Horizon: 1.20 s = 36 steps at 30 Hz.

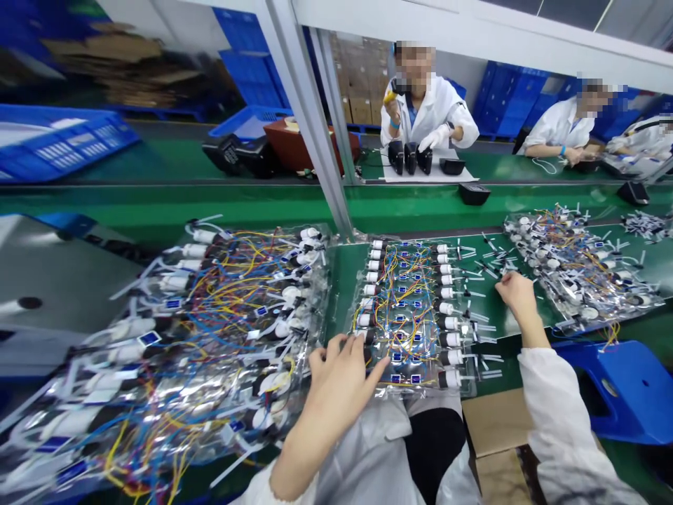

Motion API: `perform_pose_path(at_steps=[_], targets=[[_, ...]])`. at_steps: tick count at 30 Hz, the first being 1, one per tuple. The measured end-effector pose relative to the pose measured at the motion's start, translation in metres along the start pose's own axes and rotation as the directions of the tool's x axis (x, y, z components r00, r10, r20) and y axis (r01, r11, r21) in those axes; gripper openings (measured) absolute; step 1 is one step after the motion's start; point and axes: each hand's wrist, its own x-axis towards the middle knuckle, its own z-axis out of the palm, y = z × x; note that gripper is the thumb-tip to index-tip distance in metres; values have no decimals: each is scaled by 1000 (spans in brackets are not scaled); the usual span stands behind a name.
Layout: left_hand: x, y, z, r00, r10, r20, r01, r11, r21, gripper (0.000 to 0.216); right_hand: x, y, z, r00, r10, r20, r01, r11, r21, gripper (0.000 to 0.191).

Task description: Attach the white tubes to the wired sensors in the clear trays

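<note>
A clear plastic tray [378, 387] lies in front of me, with rows of small white-and-black cylindrical parts [449, 340] along both sides and coloured wires [399, 270] between them. My left hand [339, 379] is spread open over the tray's near left side, fingertips at the left row of cylinders. Small black fittings with white tube pieces [488, 265] are scattered to the right of the tray. Over these my right hand [518, 294] has thumb and fingers pinched together; whatever is between the fingertips is too small to make out.
Wired parts pile up on plastic trays at left [226, 294] and right [583, 273]. A metal post [310, 119] rises beyond the bench. Across the green conveyor [252, 203], co-workers in white coats handle black devices [410, 159]. A blue stool [631, 393] stands at lower right.
</note>
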Motion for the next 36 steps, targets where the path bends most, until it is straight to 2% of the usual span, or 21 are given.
perform_pose_path(at_steps=[1,2,4,5,6,11,13,16,17,18,19,21,24,27,30,32,36], targets=[[1,-1,3,1000,-8,-16,8,1000,-15,54,-5,1,-3,999,45,11,-46,987,154,12],[2,-1,6,999,-18,-37,17,999,-33,53,-12,2,-5,995,96,35,-102,934,342,13],[4,-1,12,994,-42,-97,34,996,-80,52,-27,3,-6,978,177,113,-206,710,673,18],[3,-1,15,990,-49,-133,35,993,-109,51,-34,2,-5,970,194,146,-235,594,769,19],[3,0,18,985,-48,-169,24,990,-140,48,-42,1,-4,966,198,164,-245,521,818,20],[0,7,31,958,38,-283,-117,956,-269,41,-60,-9,-10,941,202,271,-316,238,918,18],[2,7,36,943,65,-326,-173,933,-316,40,-63,-14,-19,912,172,373,-389,66,919,18],[8,4,45,919,36,-392,-221,871,-438,40,-71,-28,-35,838,80,540,-503,-271,820,27],[10,3,48,917,14,-400,-224,846,-483,42,-77,-35,-39,821,54,568,-522,-331,786,30],[12,1,50,918,-6,-396,-220,824,-523,43,-84,-43,-42,818,36,575,-530,-343,775,32],[14,0,52,924,-18,-382,-212,807,-551,43,-93,-52,-44,823,17,568,-532,-324,782,32],[18,-4,54,939,-13,-343,-196,800,-567,40,-114,-75,-45,846,-42,531,-526,-220,821,31],[23,-11,55,956,32,-292,-190,825,-532,32,-153,-115,-35,858,-181,480,-482,37,875,27],[26,-14,56,960,40,-276,-185,831,-525,28,-191,-152,-13,836,-275,475,-414,253,875,23],[26,-14,57,962,33,-269,-178,827,-533,28,-215,-177,16,817,-316,483,-340,412,845,22],[26,-13,56,964,17,-265,-164,824,-542,30,-223,-185,35,811,-364,458,-247,497,832,19],[25,-11,52,973,-14,-231,-120,825,-553,26,-224,-187,60,849,-452,272,124,672,730,12]])
